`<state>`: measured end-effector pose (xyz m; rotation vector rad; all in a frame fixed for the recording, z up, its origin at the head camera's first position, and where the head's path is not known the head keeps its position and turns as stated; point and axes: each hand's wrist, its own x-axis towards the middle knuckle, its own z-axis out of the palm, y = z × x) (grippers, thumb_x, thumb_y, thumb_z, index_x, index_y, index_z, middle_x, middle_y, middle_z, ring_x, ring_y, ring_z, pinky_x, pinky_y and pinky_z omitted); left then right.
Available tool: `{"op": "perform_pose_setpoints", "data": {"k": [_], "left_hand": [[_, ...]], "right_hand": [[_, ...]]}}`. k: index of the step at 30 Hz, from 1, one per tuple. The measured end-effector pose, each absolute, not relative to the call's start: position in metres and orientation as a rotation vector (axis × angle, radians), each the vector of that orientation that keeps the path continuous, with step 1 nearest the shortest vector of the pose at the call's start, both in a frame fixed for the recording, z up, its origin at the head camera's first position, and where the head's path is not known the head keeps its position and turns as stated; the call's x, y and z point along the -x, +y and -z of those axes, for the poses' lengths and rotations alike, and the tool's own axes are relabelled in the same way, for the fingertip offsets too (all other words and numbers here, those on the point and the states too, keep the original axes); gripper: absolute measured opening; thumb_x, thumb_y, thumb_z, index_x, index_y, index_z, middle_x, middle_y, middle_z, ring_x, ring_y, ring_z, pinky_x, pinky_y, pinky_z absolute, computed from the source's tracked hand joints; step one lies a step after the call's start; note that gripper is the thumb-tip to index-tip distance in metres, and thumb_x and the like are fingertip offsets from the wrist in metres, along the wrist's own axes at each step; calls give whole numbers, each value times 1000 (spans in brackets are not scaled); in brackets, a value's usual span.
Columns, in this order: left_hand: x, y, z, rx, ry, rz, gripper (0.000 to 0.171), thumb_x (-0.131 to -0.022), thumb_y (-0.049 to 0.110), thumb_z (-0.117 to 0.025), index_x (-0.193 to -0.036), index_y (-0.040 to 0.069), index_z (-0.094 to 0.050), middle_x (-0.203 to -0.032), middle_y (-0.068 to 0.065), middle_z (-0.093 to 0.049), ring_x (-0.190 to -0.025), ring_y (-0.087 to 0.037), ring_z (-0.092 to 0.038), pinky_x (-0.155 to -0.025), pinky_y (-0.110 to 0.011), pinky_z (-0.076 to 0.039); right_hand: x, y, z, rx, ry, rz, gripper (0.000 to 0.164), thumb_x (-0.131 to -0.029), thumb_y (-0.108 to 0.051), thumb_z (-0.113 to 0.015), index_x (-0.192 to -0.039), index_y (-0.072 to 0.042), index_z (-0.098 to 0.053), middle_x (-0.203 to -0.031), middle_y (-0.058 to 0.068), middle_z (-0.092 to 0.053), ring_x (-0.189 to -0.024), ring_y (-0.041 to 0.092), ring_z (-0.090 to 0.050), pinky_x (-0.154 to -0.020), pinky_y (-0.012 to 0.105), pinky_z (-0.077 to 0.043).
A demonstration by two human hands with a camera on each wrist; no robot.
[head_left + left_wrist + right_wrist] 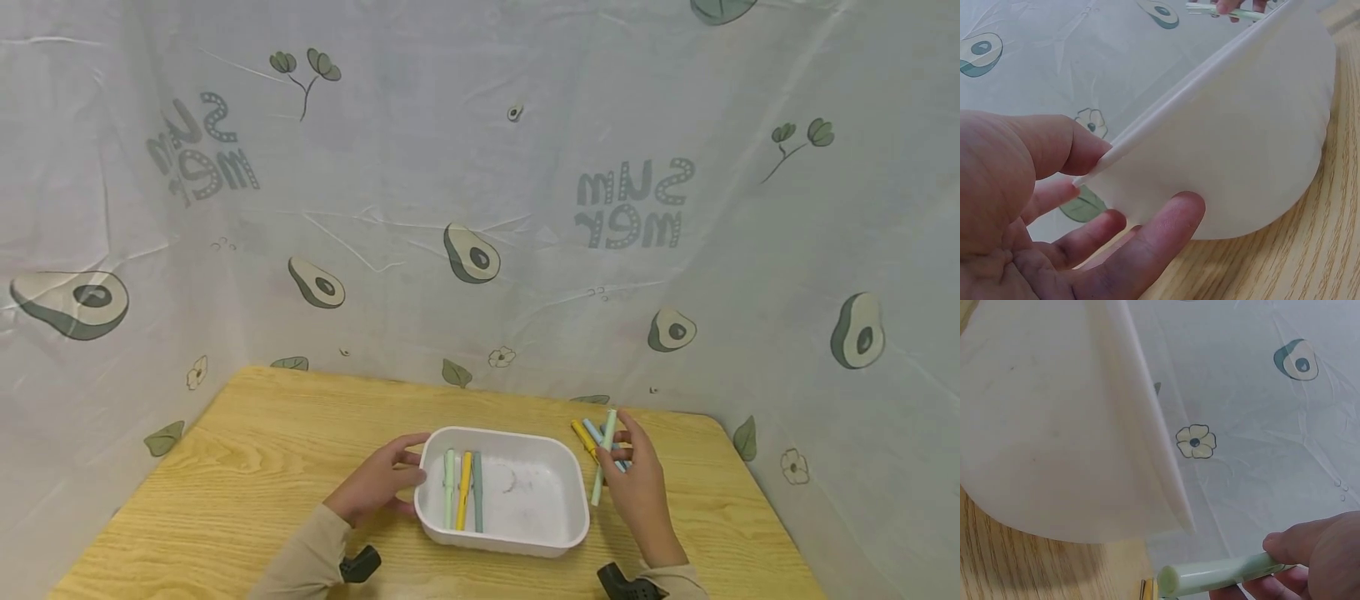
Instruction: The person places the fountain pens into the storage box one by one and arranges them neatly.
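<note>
A white plastic sheet printed with avocados, leaves and flowers [420, 125] hangs behind the tray and to both sides of it. Under the tray spreads a light wood-grain table [315, 408]. The tray itself is a shallow white rectangular one with rounded corners [532, 504]. The left hand [382, 479] is at the tray's left end, fingers spread and touching its rim and outer wall. The right hand [637, 483], just beside the tray's right end, pinches a pale green cylindrical pen [598, 487], tilted and raised. Inside the tray, toward its left end, lie three pens side by side: a light green one [449, 492], a yellow one [464, 492] and a grey-teal one [478, 496]. Near the tray's far right corner, partly hidden, lie another yellow pen [582, 435], a light blue pen [592, 430] and a darker blue pen [624, 465].
</note>
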<state>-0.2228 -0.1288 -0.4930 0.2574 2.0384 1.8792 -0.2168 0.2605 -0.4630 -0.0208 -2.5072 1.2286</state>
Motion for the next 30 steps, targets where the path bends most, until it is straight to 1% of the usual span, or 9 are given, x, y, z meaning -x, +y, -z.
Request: {"op": "perform_pose_setpoints", "data": {"k": [5,10,14,18,22,25,30], "left_hand": [[225,-129,494,-264,2039,-1880,63,-101,7,-63,-158,11,-39,-134,-26,-50,-106,-32,-64,-70,-48,-67],[225,-129,494,-260,2046,-1874,63,-100,7,-64,-158,11,-39,-133,-25,-51,-105,-32,-64,-70,-48,-67],[223,-129,494,-256,2048,-1869,63,-101,7,-64,-159,10,-38,-133,-26,-51,-106,-32,-64,-70,-48,-67],[221,-128,493,-264,2051,-1869,63,-101,7,-63,-159,10,-37,-134,-26,-50,-106,-32,-64,-71,-48,-67],[221,-128,493,-268,2053,-1871,64,-101,7,-63,-159,9,-37,-134,-26,-50,-106,-32,-64,-71,-49,-67],[222,-128,493,-266,2047,-1875,64,-101,7,-64,-159,9,-37,-134,-26,-50,-106,-33,-64,-71,-49,-67],[222,-128,493,-256,2045,-1872,65,-100,7,-65,-158,10,-38,-134,-26,-50,-106,-32,-64,-70,-48,-67]], "right_hand": [[218,260,460,22,-2521,-1268,69,-100,-3,-65,-160,-7,-32,-129,20,-55,-108,32,-62,-68,21,-62],[216,258,458,38,-2496,-1314,69,-100,-3,-65,-160,-11,-34,-128,18,-56,-106,29,-61,-68,22,-63],[211,255,452,47,-2483,-1365,69,-101,-5,-65,-161,-14,-32,-129,15,-54,-107,23,-59,-70,20,-62],[205,251,445,43,-2472,-1405,70,-102,-6,-64,-162,-15,-29,-131,14,-52,-108,16,-59,-74,17,-61],[202,246,440,36,-2453,-1468,73,-101,-5,-65,-163,-17,-27,-132,13,-49,-105,8,-58,-75,22,-64],[201,244,437,28,-2441,-1523,73,-101,-5,-65,-163,-19,-28,-131,12,-48,-101,5,-58,-73,27,-65],[200,239,435,8,-2421,-1623,72,-100,-5,-66,-161,-18,-30,-130,14,-48,-97,6,-60,-71,35,-67]]}}
